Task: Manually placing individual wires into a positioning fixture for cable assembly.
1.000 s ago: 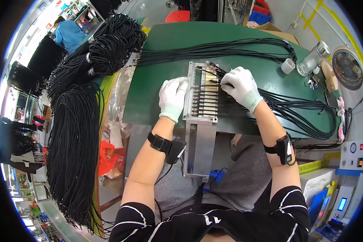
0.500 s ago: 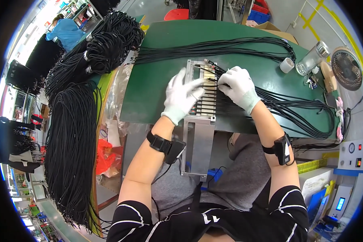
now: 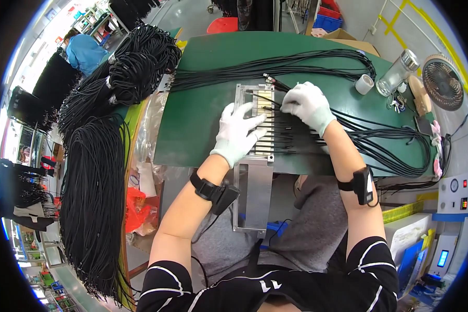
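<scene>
A slotted metal fixture (image 3: 269, 152) with pale bars lies across the green table's near edge. Several thin black cables cross its slots, their ends showing on its right side. My left hand (image 3: 236, 132), in a white glove, rests over the fixture with its fingers spread and holds nothing I can see. Just right of the fixture's upper part, my gloved right hand (image 3: 309, 108) has its fingers pinched together on a black cable; its fingertips partly hide the hold. Loose cable ends with metal connectors (image 3: 269, 78) stick out past the fixture's far end.
A long bundle of black cables (image 3: 395, 148) runs right from my right hand; another bundle (image 3: 275, 67) lies farther back. Thick cable hanks (image 3: 93, 197) hang at the left. A glass bottle (image 3: 398, 73), white roll (image 3: 364, 84) and fan (image 3: 442, 83) stand at the right.
My left hand has come down onto the fixture, its fingers now lying over the slots. My right hand has stayed near the fixture's upper right side, still pinching. More cable ends show beside the fixture.
</scene>
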### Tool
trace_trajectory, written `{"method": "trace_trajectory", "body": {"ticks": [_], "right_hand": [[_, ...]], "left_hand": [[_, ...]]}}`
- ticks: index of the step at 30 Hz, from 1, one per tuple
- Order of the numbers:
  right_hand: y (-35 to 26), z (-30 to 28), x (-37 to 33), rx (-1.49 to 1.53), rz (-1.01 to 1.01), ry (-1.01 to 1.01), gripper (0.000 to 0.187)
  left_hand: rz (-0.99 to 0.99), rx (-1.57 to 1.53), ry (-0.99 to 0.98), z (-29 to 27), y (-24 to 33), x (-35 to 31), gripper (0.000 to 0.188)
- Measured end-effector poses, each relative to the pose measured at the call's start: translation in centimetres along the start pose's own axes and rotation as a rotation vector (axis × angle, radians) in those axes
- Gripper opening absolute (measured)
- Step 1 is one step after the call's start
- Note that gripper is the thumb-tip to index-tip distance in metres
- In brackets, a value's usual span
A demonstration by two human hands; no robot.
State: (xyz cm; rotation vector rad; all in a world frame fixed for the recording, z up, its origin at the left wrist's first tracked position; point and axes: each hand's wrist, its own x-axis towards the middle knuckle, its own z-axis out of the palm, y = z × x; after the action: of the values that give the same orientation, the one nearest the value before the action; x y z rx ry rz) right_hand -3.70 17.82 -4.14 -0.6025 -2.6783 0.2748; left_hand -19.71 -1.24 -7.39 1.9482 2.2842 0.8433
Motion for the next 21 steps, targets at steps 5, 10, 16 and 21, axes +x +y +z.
{"method": "trace_trajectory", "body": {"ticks": [5, 10, 16, 21], "right_hand": [[-0.1, 0.3, 0.3, -0.021, -0.088, -0.056, 0.013], [-0.9, -1.2, -0.1, 0.029, -0.190, 0.073, 0.014], [-4.2, 0.2, -1.7, 0.325, -0.273, 0.179, 0.017], [-3.0, -0.8, -1.6, 0.368, -0.133, -0.021, 0.014]], "left_hand": [[0.049, 0.018, 0.048, 0.3, 0.9, 0.5, 0.032], [-0.173, -0.196, 0.108, -0.2, -0.1, 1.4, 0.025], [-0.060, -0.294, 0.351, 1.3, 0.5, 1.3, 0.013], [-0.103, -0.363, 0.368, 0.3, -0.3, 0.5, 0.011]]}}
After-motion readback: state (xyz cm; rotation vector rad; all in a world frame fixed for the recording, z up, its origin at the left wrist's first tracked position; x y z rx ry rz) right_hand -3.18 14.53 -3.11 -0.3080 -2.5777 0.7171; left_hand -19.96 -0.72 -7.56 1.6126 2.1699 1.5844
